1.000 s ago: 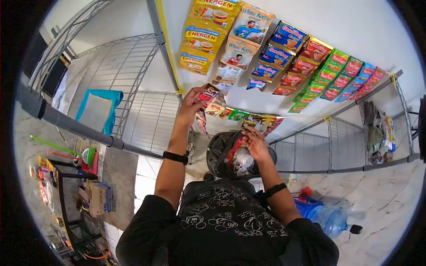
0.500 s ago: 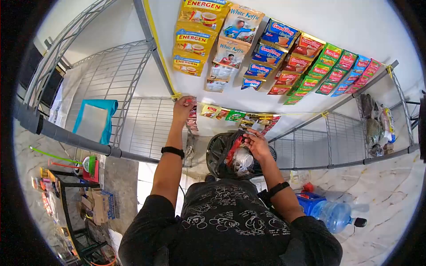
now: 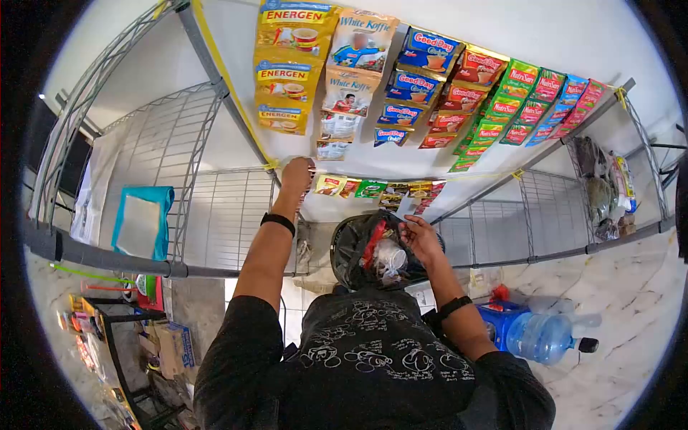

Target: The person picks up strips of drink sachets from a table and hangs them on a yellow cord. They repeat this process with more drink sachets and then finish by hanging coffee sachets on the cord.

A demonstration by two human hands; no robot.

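At the left end of the lower string, my left hand (image 3: pixel 296 177) is closed on a strip of red sachets (image 3: pixel 307 188), which its fingers mostly hide. My right hand (image 3: pixel 423 239) hovers at the right side of a trash bin (image 3: pixel 342 266) lined with a black bag. Its fingers are bent and apart, and I see nothing in them. Inside the bin lie a clear plastic cup (image 3: pixel 389 254) and a red wrapper (image 3: pixel 373 242). Small sachets, among them a green one (image 3: pixel 370 189), hang along the string between my hands.
Above hang strips of yellow Energen sachets (image 3: pixel 283 82), White Koffie sachets (image 3: pixel 349 91) and other drink sachets. Wire shelves (image 3: pixel 233 208) flank both sides, with a teal packet (image 3: pixel 143 222) at left. A blue water jug (image 3: pixel 541 337) lies at lower right.
My right hand has come away from the bag's raised edge, which has dropped lower. My left hand stays at the red sachets, now covering more of them. The view has shifted slightly.
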